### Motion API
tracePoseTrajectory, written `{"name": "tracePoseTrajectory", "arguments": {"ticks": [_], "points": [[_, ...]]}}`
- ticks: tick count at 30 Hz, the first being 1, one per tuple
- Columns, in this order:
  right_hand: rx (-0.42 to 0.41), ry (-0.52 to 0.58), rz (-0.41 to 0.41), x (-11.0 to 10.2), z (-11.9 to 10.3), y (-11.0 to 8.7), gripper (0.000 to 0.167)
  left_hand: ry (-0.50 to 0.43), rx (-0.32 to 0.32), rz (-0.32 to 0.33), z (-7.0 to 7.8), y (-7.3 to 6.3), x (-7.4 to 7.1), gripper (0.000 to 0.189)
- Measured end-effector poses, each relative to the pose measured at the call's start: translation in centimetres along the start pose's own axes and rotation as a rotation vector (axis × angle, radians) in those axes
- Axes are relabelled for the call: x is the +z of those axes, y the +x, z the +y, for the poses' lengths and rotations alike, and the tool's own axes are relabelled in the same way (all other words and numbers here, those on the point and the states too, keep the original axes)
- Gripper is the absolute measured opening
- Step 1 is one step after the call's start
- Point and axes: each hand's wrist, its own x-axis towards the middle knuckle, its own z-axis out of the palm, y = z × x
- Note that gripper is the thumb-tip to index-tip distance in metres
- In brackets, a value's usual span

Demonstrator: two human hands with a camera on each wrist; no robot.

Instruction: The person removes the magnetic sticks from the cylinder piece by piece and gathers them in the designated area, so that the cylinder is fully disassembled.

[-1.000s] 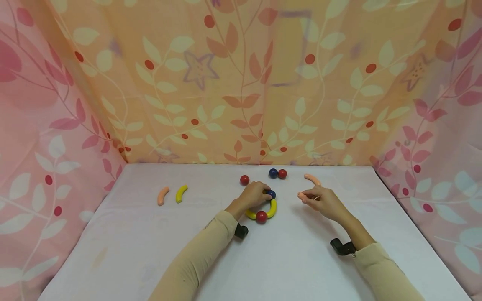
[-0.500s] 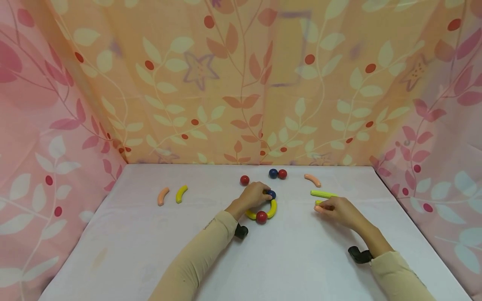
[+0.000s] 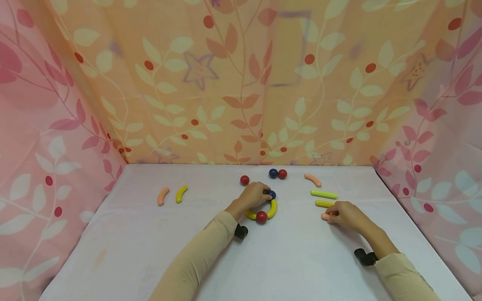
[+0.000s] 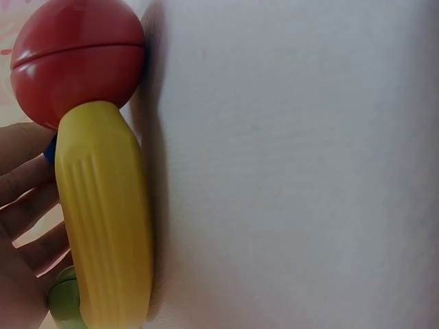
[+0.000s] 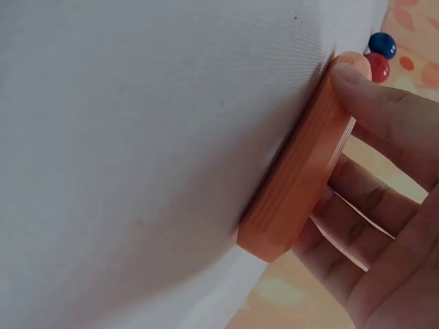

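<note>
right hand pinches a ribbed salmon-orange stick low at the tabletop. two yellow-green sticks lie just beyond this grip. left hand pinches a blue ball; on the near side of its grip, a red ball joins two curved yellow sticks.

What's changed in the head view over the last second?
The right hand moved to its right and back toward the person, carrying the orange stick; its grip wasn't released. That uncovered a lime stick and part of a yellow-green stick. Unchanged: left hand at the nearer blue ball, and the red ball nearest the person.
</note>
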Motion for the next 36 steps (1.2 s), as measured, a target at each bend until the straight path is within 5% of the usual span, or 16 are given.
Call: {"name": "tracePoseTrajectory", "arguments": {"ticks": [20, 30, 36], "points": [[0.024, 0.071, 0.028, -0.9, -1.3, 0.4, 0.034, -0.062, -0.03, -0.011, -0.2, -0.1, -0.1, 0.041], [-0.045, 0.151, 0.063, -0.6, -3.2, 2.0, 0.027, -0.089, 0.036, 0.048, -2.0, -0.7, -1.7, 0.04], [-0.125, 0.205, 0.109, -0.6, -4.7, 3.5, 0.029, -0.126, -0.007, 0.088, -3.3, -1.8, -2.8, 0.041]]}}
